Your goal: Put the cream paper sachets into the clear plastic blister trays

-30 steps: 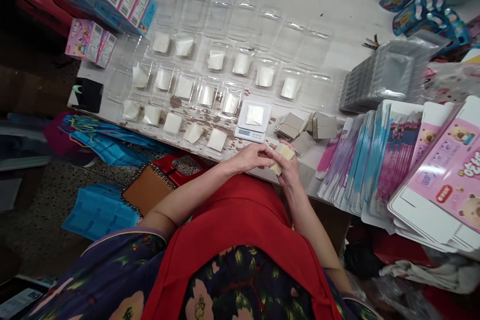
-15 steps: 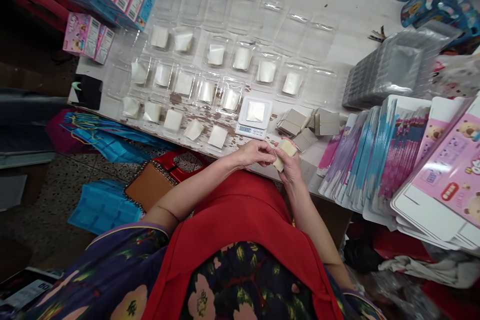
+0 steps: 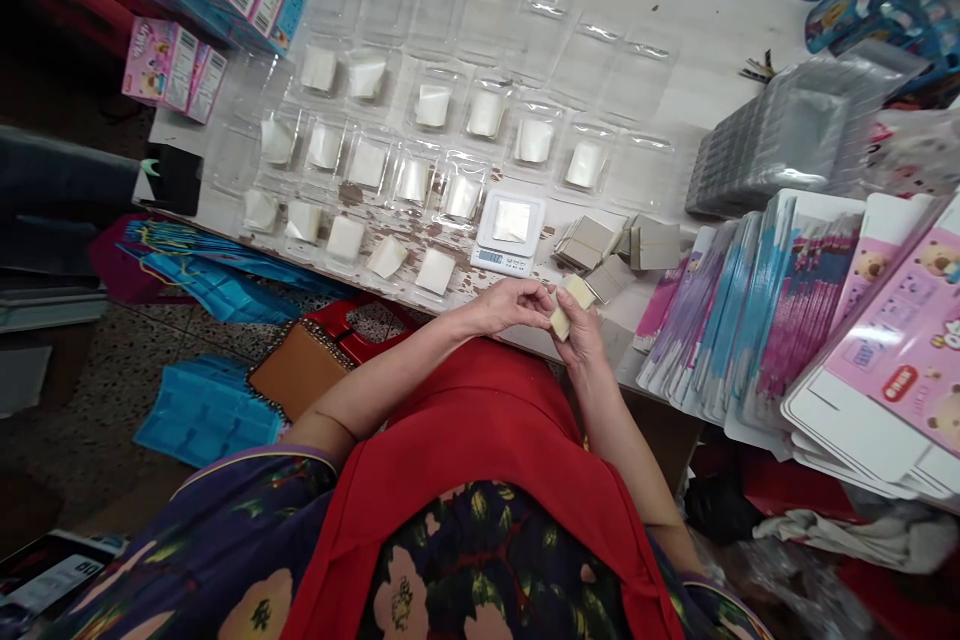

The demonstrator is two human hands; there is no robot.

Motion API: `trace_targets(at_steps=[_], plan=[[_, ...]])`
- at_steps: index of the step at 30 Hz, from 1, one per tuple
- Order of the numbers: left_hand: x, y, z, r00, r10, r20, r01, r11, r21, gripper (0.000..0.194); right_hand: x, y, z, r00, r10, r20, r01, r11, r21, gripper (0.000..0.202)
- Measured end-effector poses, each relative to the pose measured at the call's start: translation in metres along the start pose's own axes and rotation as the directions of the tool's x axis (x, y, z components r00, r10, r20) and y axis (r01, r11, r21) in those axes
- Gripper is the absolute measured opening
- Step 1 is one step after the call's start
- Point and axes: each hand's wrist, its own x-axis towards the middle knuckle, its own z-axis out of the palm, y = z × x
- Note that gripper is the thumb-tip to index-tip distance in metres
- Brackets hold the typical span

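Observation:
My right hand [image 3: 583,335] grips a small pale yellow block [image 3: 577,292], which looks like a stack of thin sheets. Closed in a pinch, my left hand [image 3: 517,308] has its fingertips at the block's left edge; the exact contact is hard to see. Just beyond my hands, a small white digital scale [image 3: 501,261] carries a white square packet [image 3: 513,221]. Grey card stacks [image 3: 585,242], some banded, lie beside the scale.
Clear plastic trays [image 3: 442,10] stand in rows, several holding white packets [image 3: 433,106]. More packets [image 3: 346,238] line the table's front edge. Printed cards [image 3: 750,300] and nested plastic trays [image 3: 772,135] fill the right side. Pink boxes [image 3: 169,65] sit at the left.
The block has turned slightly in my right hand, and my left fingers have shifted a little along its edge. Everything on the table stays put.

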Motion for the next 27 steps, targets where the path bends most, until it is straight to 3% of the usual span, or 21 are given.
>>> trace_targets(at_steps=[7, 19, 27], plan=[[0.0038, -0.0081, -0.0022, 0.999, -0.023, 0.027, 0.025, 0.997, -0.072, 0.028, -0.0015, -0.0030, 0.0010, 1.000, 0.018, 0.020, -0.018, 1.000, -0.010, 0.054], [0.0057, -0.0079, -0.0014, 0.998, 0.054, -0.018, -0.053, 0.998, 0.031, 0.018, -0.0027, -0.0084, 0.0046, 0.999, 0.042, -0.014, -0.042, 0.998, 0.036, 0.054], [0.0042, -0.0072, 0.0014, 0.997, 0.029, -0.065, -0.035, 0.995, -0.093, 0.022, -0.0033, -0.0096, 0.0024, 0.995, 0.065, 0.070, -0.070, 0.995, 0.070, 0.053]])
